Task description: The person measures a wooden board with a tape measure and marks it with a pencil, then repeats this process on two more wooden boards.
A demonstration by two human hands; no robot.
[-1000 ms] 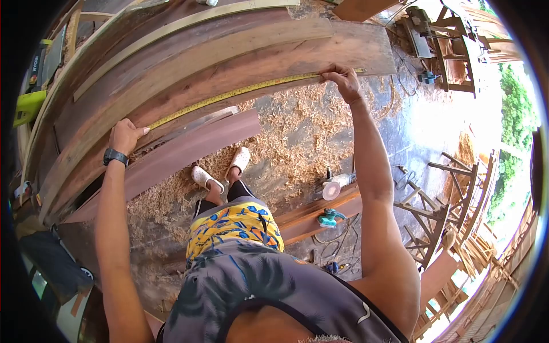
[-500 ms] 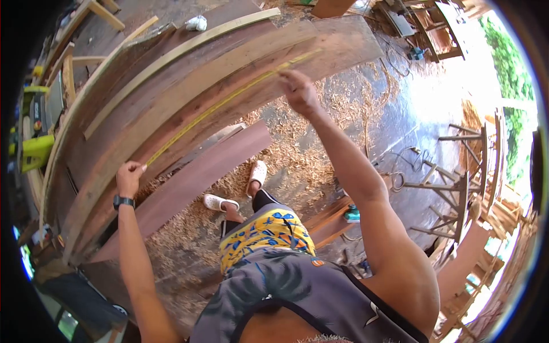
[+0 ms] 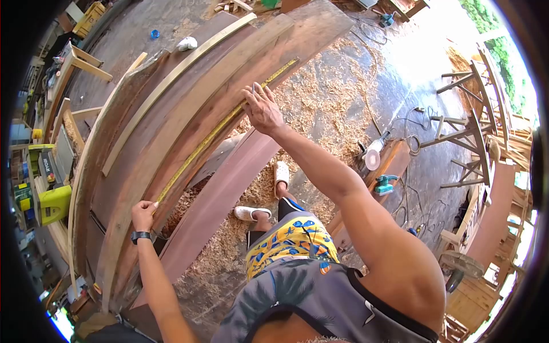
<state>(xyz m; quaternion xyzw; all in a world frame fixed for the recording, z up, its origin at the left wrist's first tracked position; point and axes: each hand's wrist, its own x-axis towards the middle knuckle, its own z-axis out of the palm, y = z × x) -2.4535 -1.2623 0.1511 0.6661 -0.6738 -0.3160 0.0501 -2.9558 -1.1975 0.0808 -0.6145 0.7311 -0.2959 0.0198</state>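
Note:
A yellow measuring tape [image 3: 204,144] runs lengthwise along a long brown wooden plank [image 3: 323,28]. At the tape's lower left end, my left hand [image 3: 144,215], with a dark watch on the wrist, pinches the tape between thumb and fingers. Farther up the plank, my right hand [image 3: 263,110] lies over the tape with its fingers bent against the wood. A thin pencil-like item [image 3: 253,87] shows between its fingertips. The tape's far end extends beyond my right hand.
Behind the plank are more curved boards [image 3: 171,68] with a white crumpled item [image 3: 187,43]. A reddish board [image 3: 220,194] lies nearer my feet. Shavings [image 3: 309,97] cover the floor. A grinder [image 3: 373,155] and teal sander [image 3: 385,184] sit right, near wooden trestles [image 3: 474,137].
My right hand has moved down and left along the plank and now rests over the tape. My left hand still holds the near end. The view has shifted.

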